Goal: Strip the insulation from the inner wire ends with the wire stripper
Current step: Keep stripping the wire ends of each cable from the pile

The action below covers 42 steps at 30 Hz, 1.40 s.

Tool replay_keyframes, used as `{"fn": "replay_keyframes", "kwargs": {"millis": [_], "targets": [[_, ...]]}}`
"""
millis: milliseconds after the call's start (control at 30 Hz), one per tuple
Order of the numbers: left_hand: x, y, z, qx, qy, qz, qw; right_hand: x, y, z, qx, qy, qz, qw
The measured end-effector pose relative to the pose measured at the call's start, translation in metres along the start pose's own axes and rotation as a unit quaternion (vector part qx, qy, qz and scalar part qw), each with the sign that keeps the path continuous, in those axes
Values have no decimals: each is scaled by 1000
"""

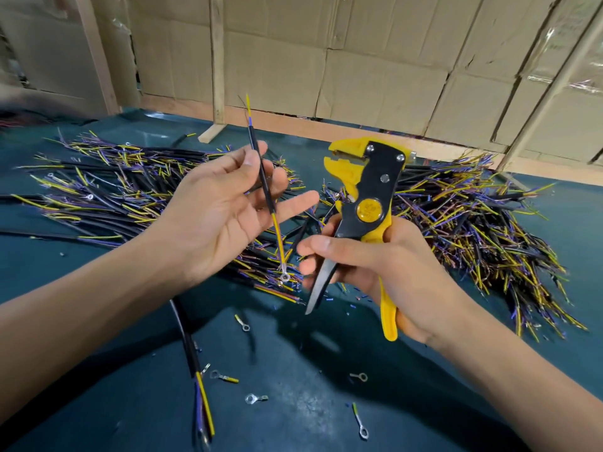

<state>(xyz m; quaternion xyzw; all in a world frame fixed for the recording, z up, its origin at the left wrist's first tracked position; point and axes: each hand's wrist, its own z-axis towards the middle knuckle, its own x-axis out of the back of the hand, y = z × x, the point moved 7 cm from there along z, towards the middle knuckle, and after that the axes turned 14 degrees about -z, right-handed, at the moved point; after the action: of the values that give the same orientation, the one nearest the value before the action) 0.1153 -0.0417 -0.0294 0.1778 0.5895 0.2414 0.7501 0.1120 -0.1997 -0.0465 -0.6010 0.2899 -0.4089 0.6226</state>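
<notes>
My left hand (222, 207) is raised palm-up above the table and pinches a short black-sheathed cable (265, 181) between thumb and fingertips. Yellow and blue inner wires stick out of the cable's top end, and a yellow wire with a ring terminal (285, 276) hangs from its lower end. My right hand (368, 265) grips the handles of a yellow and black wire stripper (365, 203), held upright with its yellow jaws pointing up and left. The jaws are a short way right of the cable and do not touch it.
Two large heaps of black cables with yellow, blue and purple wire ends lie on the dark green table (326, 370), one at left (114, 190) and one at right (473, 223). Loose ring terminals (256, 398) and insulation scraps litter the near table. Cardboard boxes (359, 60) stand behind.
</notes>
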Motion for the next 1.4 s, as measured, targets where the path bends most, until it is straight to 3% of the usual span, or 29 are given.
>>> {"fn": "replay_keyframes", "kwargs": {"millis": [200, 300, 333, 433, 567, 633, 667, 800, 867, 1000, 1133, 1200, 1300, 1333, 1400], "targets": [[4, 8, 2, -44, 22, 39, 998, -4, -2, -3, 3, -13, -19, 1000], [21, 27, 6, -130, 92, 228, 961, 1, -6, -1, 7, -1, 15, 1000], [24, 37, 7, -169, 96, 329, 924, 6, -7, 0, 6, 10, 22, 1000], [18, 54, 8, -270, 14, 600, 753, 22, -9, 3, 1, 56, 29, 998], [4, 41, 3, -318, -129, 721, 602, 37, -11, 6, 8, 97, 61, 993], [-1, 27, 5, -312, -147, 791, 505, 42, -11, 6, 9, 110, 69, 992], [-3, 21, 6, -296, -161, 806, 487, 43, -10, 6, 9, 115, 68, 991], [2, -5, 0, -113, -311, 779, 533, 44, -7, 7, 8, 122, 56, 991], [13, -11, -2, -42, -319, 789, 523, 44, -7, 6, 12, 119, 57, 991], [22, -10, 0, 13, -288, 813, 506, 44, -6, 6, 14, 118, 57, 991], [10, -13, -8, -44, -309, 832, 458, 45, -6, 6, 13, 129, 43, 991], [-4, -11, -14, -115, -315, 808, 485, 48, -6, 6, 17, 135, 35, 990], [-23, 1, -19, -203, -284, 757, 553, 48, -8, 5, 33, 136, 11, 990], [-28, 4, -21, -227, -283, 744, 561, 48, -9, 5, 38, 137, 2, 990], [-32, 5, -23, -256, -301, 745, 538, 48, -9, 5, 46, 139, -8, 989]]}}
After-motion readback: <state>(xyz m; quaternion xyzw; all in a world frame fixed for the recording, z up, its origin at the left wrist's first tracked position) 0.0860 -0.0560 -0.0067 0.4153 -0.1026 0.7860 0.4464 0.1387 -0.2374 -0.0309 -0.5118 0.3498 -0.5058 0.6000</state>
